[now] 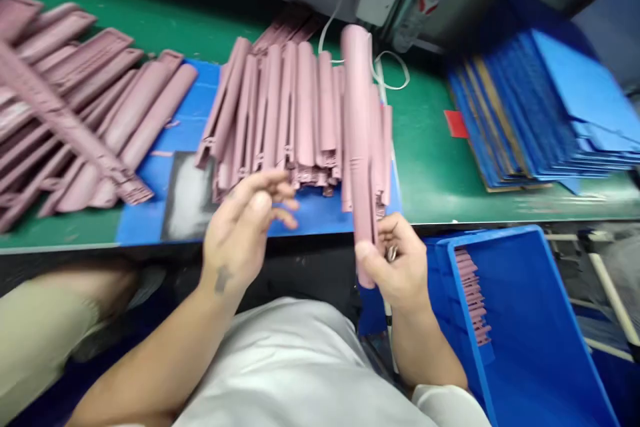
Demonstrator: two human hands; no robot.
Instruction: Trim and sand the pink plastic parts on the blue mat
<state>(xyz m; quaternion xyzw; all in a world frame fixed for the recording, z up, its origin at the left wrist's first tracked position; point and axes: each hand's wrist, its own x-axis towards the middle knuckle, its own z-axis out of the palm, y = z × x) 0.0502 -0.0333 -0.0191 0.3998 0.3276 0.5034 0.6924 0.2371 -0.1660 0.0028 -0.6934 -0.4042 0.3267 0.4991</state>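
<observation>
My right hand point(400, 263) grips the near end of a long pink plastic part point(357, 120), rounded on top, which points away from me over the bench edge. A metal ring shows on one of its fingers. To the left, my left hand point(245, 227) hovers at the bench edge with its fingers apart and nothing in them. Just beyond it a row of similar pink parts point(273, 103) lies side by side on a blue sheet point(320, 213). Their near ends show small moulded clips.
A loose heap of pink parts point(85, 100) covers the left of the green bench point(425, 127). Blue folded sheets point(545, 113) are stacked at the right. Below the edge stands a blue bin point(535, 327) with pink parts along one wall. A white cable point(395, 83) lies behind the row.
</observation>
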